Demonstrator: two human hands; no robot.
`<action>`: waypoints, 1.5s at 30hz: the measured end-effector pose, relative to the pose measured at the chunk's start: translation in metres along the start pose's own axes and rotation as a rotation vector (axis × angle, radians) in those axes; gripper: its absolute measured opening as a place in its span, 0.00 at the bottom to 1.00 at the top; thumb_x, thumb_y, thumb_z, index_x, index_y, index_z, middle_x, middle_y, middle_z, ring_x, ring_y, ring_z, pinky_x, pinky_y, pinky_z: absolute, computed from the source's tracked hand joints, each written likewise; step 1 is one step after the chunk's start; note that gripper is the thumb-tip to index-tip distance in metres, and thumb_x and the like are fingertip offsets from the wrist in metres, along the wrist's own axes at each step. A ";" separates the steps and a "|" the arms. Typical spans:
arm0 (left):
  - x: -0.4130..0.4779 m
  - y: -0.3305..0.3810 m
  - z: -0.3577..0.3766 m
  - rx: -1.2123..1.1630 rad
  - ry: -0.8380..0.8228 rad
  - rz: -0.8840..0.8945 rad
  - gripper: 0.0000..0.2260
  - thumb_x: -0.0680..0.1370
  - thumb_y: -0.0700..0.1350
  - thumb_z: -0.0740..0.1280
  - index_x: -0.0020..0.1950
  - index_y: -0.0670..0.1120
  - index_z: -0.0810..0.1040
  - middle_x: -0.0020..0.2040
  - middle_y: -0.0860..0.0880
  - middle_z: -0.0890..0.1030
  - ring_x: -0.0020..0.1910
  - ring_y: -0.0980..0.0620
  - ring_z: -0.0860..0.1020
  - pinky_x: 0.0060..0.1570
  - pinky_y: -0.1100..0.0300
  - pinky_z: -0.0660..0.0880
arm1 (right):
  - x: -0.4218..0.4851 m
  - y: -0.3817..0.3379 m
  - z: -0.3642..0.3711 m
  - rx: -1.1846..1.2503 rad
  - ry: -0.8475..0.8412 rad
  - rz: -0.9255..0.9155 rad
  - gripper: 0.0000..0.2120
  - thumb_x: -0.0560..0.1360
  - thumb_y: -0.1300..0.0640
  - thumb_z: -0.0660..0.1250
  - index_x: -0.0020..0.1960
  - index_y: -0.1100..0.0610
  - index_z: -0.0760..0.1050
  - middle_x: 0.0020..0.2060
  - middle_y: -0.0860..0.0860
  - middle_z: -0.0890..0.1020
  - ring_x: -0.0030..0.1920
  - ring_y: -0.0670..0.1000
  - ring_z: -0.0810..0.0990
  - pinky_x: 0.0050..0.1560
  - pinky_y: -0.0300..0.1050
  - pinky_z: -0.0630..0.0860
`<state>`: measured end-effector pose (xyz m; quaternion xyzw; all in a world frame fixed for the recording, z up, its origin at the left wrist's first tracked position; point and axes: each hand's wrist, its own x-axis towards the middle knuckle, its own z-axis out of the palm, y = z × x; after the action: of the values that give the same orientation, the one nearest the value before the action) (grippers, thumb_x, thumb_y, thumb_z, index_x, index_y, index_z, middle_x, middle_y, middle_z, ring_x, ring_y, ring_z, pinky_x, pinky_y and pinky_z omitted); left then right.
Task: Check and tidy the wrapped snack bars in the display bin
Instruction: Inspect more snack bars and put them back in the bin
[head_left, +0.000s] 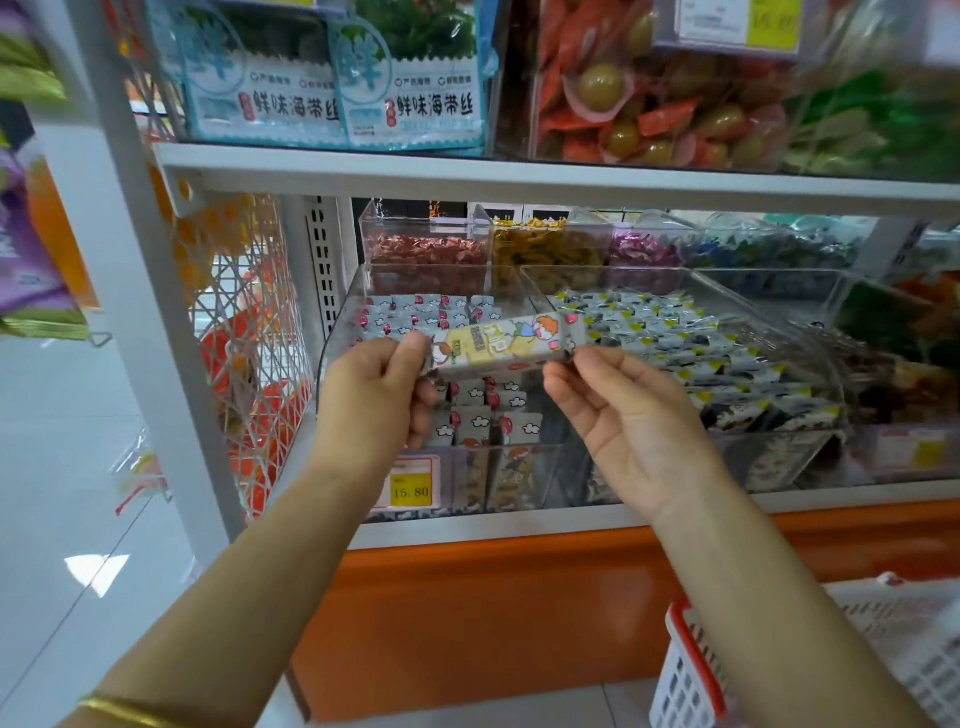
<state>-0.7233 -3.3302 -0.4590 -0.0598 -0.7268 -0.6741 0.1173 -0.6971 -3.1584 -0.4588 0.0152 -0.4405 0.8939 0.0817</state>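
Here, a white shelf (519, 171) fills the view, its upper board packed with bagged snacks at 12 o'clock. On the board below sits a clear display bin (337, 332), tilted toward the person and holding rows of wrapped snack bars (478, 415) standing on edge. A second clear bin (810, 291) touches it at 3 o'clock, filled with small black-and-white packets. A red-rimmed white basket (685, 670) stands on the floor at 5 o'clock. Both hands are raised over the display bin: the left hand (371, 400) pinches the left end of one snack bar between thumb and fingers, and the right hand (628, 415), palm turned up with the other fingers loose, pinches the right end with its fingertips. That held bar (501, 345) lies roughly level, its yellow cartoon face toward the camera, just above the rows. A yellow price tag (410, 483) sits on the bin's front at 6 o'clock. A gold bracelet (124, 712) circles the left wrist at 7 o'clock.
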 end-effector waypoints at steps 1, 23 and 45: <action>0.000 0.000 -0.001 -0.050 -0.039 -0.024 0.16 0.81 0.46 0.59 0.34 0.41 0.68 0.20 0.53 0.70 0.18 0.57 0.65 0.19 0.67 0.66 | 0.001 -0.001 -0.001 0.051 0.024 0.020 0.04 0.73 0.68 0.63 0.42 0.64 0.76 0.32 0.55 0.83 0.35 0.49 0.84 0.35 0.36 0.79; -0.007 -0.002 -0.006 -0.115 -0.245 0.026 0.07 0.79 0.42 0.60 0.46 0.41 0.75 0.33 0.50 0.81 0.32 0.54 0.79 0.32 0.64 0.77 | 0.002 -0.002 -0.018 -0.468 0.006 -0.283 0.08 0.75 0.69 0.63 0.41 0.60 0.76 0.35 0.49 0.84 0.38 0.50 0.84 0.38 0.39 0.80; -0.008 0.004 -0.007 0.135 -0.298 0.078 0.11 0.76 0.42 0.66 0.58 0.48 0.78 0.49 0.47 0.81 0.38 0.55 0.82 0.38 0.71 0.76 | 0.002 0.002 -0.019 -0.690 -0.022 -0.284 0.08 0.73 0.64 0.69 0.43 0.51 0.82 0.42 0.51 0.84 0.46 0.51 0.84 0.42 0.44 0.82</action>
<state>-0.7141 -3.3358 -0.4564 -0.1792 -0.7770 -0.6022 0.0379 -0.6985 -3.1442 -0.4723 0.0574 -0.7104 0.6723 0.2002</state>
